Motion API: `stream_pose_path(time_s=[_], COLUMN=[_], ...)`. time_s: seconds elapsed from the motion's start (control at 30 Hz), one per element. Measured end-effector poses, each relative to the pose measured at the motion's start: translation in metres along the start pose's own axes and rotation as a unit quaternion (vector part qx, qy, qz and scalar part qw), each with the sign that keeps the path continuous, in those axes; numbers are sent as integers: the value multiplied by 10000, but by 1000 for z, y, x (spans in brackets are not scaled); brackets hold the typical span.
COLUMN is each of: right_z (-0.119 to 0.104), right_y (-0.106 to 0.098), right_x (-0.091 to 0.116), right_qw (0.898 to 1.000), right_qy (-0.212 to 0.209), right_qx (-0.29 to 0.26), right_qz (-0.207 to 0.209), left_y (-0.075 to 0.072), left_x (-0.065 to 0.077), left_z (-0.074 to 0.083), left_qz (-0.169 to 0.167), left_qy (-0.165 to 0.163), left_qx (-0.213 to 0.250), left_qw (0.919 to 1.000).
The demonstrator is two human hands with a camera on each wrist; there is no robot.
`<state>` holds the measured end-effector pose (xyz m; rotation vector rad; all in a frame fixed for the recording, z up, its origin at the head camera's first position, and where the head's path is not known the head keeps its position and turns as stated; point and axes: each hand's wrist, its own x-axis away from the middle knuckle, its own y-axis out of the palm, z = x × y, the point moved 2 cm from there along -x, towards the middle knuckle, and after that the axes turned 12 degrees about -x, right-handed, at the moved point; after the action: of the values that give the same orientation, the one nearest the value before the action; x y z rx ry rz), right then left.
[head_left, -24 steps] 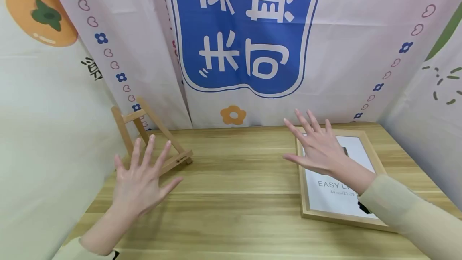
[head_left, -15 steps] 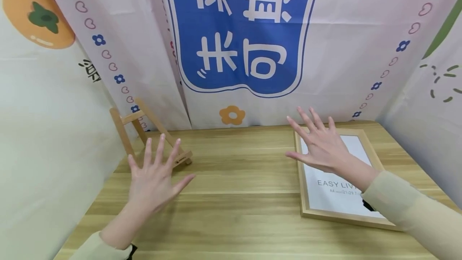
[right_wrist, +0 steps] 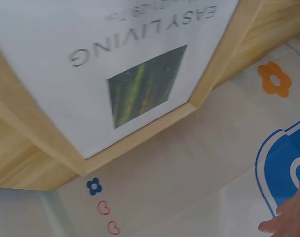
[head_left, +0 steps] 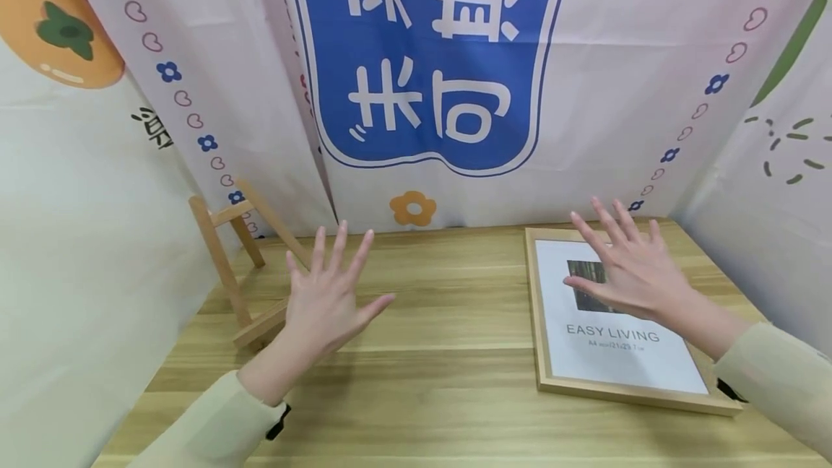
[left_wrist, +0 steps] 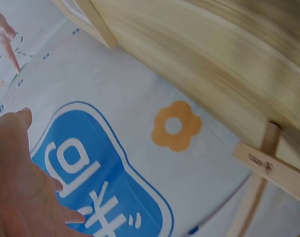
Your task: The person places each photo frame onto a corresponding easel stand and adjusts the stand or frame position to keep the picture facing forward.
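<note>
My left hand [head_left: 325, 305] hovers with fingers spread, holding nothing. It hides part of a small wooden tabletop easel [head_left: 217, 258], which stands at the left of the table; the easel's ledge [left_wrist: 273, 170] shows at the right of the left wrist view. On the right, my right hand [head_left: 633, 273] is likewise spread and holds nothing. Below it a picture frame [head_left: 544, 352] with a light wood border lies flat, its white insert printed "EASY LIVING" under a dark picture. In the right wrist view the frame's insert [right_wrist: 51, 54] appears upside down.
The wooden table [head_left: 429, 367] runs back to a white cloth [head_left: 604, 121] with a blue lettered panel [head_left: 422, 92] and an orange flower [head_left: 412, 208]. White cloth walls stand close on the left [head_left: 71, 251] and right [head_left: 773, 230].
Both hands have moved to the right, the left hand now covering the easel's right side. More of the frame's picture and lettering shows. The scene has shifted slightly left in the head view.
</note>
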<state>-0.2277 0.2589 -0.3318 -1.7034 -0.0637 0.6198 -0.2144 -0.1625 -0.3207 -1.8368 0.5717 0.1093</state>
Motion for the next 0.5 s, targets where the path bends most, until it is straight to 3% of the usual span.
stream_pose_path(time_s=[0.5], right_z=[53], right_y=[-2], right_x=[58], right_qw=[9981], right_qy=[525], right_qx=[312], right_qz=[1], left_y=[6], left_x=[-49], left_z=[75], left_qz=[43], left_qy=[537], left_qx=[164], left_qw=[9984])
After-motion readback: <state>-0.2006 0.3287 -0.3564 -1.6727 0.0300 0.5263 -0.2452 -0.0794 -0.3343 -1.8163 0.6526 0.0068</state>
